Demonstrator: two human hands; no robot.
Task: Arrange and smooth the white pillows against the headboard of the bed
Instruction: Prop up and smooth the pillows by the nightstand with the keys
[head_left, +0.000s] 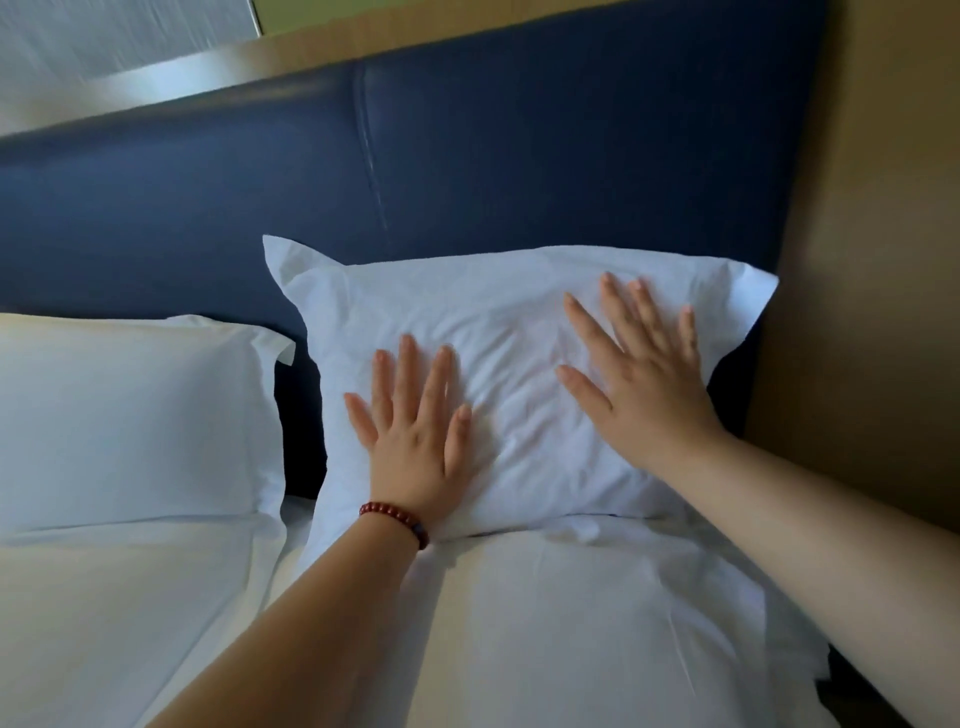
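A: Where are the pillows?
B: One white pillow (498, 374) leans against the dark blue headboard (467, 156), on the right. A second pillow (130, 421) lies to its left.
A: And the hands?
B: The left hand (415, 441) and right hand (644, 379) press flat on the leaning pillow, fingers spread. A red bead bracelet (397, 519) circles the left wrist.

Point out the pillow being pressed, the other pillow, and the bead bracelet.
pressed pillow (519, 332), head view, bare upper face between the hands.
other pillow (124, 415), head view, middle of its face.
bead bracelet (397, 521), head view, beads on the left wrist.
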